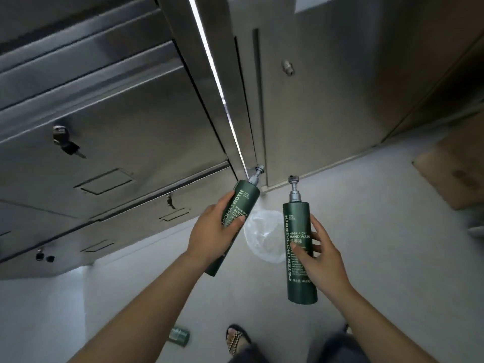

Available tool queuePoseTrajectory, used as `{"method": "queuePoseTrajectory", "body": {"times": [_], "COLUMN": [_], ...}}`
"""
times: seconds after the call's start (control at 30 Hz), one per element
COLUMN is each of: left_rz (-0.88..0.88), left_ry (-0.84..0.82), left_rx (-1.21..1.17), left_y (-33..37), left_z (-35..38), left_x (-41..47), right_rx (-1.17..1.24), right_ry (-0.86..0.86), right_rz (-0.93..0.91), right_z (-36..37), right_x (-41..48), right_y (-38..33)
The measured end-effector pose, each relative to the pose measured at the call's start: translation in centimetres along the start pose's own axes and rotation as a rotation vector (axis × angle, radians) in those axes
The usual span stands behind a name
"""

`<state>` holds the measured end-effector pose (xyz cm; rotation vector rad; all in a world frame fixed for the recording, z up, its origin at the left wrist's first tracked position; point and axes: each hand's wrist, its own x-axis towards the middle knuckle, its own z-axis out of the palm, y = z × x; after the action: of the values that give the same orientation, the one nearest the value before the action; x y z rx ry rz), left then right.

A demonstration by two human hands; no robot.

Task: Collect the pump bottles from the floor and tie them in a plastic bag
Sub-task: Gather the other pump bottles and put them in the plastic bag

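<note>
So the person is standing over a pale grey floor (379, 258) next to a wall of brushed steel locker cabinets (117, 127), and each hand is carrying one bottle, both clear of the ground. The left hand (209, 231) is wrapping its fingers around the dark green cylindrical pump bottle labelled body cleanser (239, 205), thumb pressing across the label, bottle leaning with its pump toward the lockers. The right hand (319, 260) is gripping the matching dark green hand wash pump bottle (297, 247) with fingers spread along its side and the thumb on the front, holding it roughly upright (probably so nothing is dripping from the silver pumps). Between them, down on the floor, a crumpled clear plastic bag (264, 234) is lying, looking empty as far as I can tell, so I'm guessing both bottles are heading in there next. A small silvery-green can-like thing (179, 335) is sitting near the sandalled foot (237, 339), too blurry to identify.
</note>
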<state>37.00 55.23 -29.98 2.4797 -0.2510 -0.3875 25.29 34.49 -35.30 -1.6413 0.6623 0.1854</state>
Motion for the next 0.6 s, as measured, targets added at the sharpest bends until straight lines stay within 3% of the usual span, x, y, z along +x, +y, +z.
{"method": "queuePoseTrajectory", "body": {"times": [0.37,0.6], "left_rz": [-0.018,0.124], "left_ry": [-0.035,-0.015], "left_rx": [0.032,0.195], "left_y": [-14.3,-24.0], "left_z": [24.1,37.9], "left_x": [8.7,16.7], "right_rx": [-0.025,0.011], "right_ry": [0.115,0.181], "right_rz": [-0.022,-0.119], "right_z": [0.4,2.8], "right_x": [15.9,27.9], "right_y": [20.1,33.2]}}
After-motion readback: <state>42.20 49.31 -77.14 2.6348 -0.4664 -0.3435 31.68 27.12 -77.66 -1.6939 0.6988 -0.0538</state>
